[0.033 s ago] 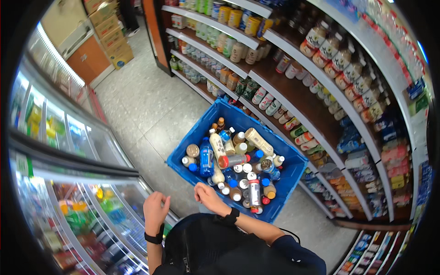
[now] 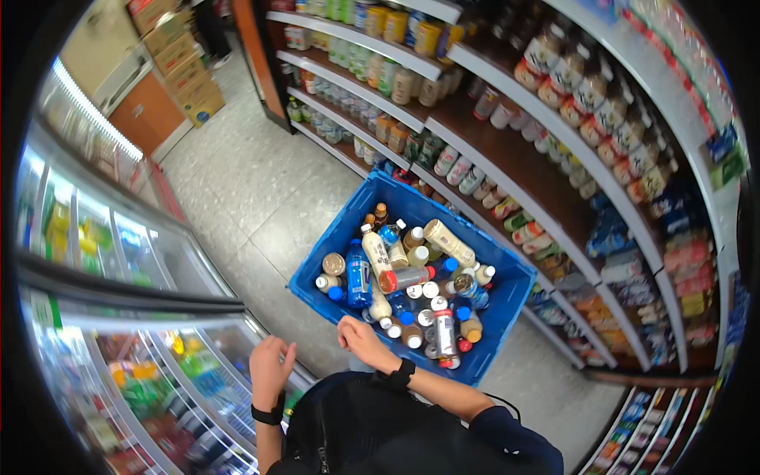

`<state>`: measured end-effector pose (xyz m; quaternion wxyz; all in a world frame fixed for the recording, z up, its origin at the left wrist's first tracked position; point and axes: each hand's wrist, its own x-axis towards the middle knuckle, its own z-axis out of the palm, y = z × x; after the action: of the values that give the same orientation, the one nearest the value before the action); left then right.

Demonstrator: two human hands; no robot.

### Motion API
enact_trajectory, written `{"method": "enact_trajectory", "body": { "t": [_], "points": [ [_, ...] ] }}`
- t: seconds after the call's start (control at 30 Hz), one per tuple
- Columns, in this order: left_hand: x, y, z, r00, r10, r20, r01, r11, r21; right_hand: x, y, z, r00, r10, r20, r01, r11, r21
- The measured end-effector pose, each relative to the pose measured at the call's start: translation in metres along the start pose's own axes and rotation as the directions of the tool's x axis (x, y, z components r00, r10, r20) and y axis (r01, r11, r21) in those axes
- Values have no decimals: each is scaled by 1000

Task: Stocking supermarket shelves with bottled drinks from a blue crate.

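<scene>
My left hand (image 2: 271,366) hangs in front of the open-shelved cooler, loosely bent, its thumb apart from the fingers and nothing seen in it. Just off the near left edge of a blue plastic crate (image 2: 320,305) is my right hand (image 2: 366,343), fingers slightly curled and apart, also without anything visible in it. Many drink bottles fill the crate: a blue bottle (image 2: 359,283), a cream-coloured bottle (image 2: 375,247), a red-capped bottle (image 2: 406,278) lying across others, and a pale bottle (image 2: 449,241) on its side. Black bands circle both wrists.
Glass-doored coolers (image 2: 119,253) with lit shelves of drinks line the left side. Shelving (image 2: 491,186) with bottles and cans runs along the right, close to the crate. Stacked cardboard boxes (image 2: 186,71) stand far left, with a person's legs (image 2: 212,36) beside them on the tiled floor.
The view has shifted very slightly. Both hands and the crate keep their places relative to each other.
</scene>
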<state>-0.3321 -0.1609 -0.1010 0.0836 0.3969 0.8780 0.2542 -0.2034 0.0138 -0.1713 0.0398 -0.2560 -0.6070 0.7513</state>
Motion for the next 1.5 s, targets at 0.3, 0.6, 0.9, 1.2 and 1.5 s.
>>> {"method": "enact_trajectory", "body": {
  "t": [0.3, 0.6, 0.9, 1.2, 1.5],
  "points": [
    [171, 0, 38, 906, 237, 351, -233, 971, -53, 143, 25, -100, 873, -103, -477, -75, 938, -339],
    [241, -22, 18, 846, 342, 409, -318, 940, -128, 186, -46, -99, 865, -197, -461, -51, 881, -471],
    [364, -100, -11, 690, 489, 534, -424, 871, -250, 263, -71, -19, 872, -111, -477, -187, 825, -533],
    [540, -306, -91, 662, 491, 567, -523, 844, -120, 407, -53, 82, 714, 14, -700, -368, 858, -358],
    [649, -441, -169, 816, 313, 485, -407, 908, 98, 464, -43, 60, 273, 469, -840, 116, 851, 512]
  ]
}}
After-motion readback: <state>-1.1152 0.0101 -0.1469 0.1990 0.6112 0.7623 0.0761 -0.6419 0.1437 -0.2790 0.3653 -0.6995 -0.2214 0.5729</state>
